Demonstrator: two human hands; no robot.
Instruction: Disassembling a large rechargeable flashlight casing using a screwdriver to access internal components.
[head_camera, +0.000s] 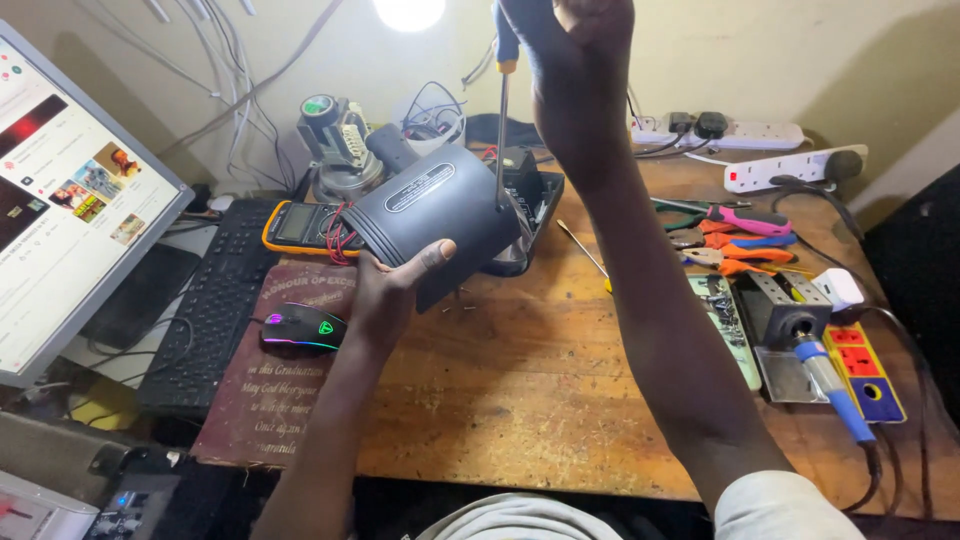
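Observation:
My left hand (392, 292) grips the near end of a dark grey rounded device housing (440, 215), holding it tilted above the wooden table (520, 400). My right hand (572, 50) is raised near the top of the view, shut on the blue handle of a long screwdriver (502, 110). The screwdriver's shaft points straight down and its tip meets the housing's right side. Red wires (336, 238) hang from the housing's left end. Behind the housing lies a black open casing (535, 195).
A monitor (70, 200), black keyboard (215, 300), lit mouse (303, 327) on a maroon pad and a yellow multimeter (300, 228) sit left. Pliers (745, 235), a soldering iron (830, 385) on its stand and two white power strips (790, 165) occupy the right.

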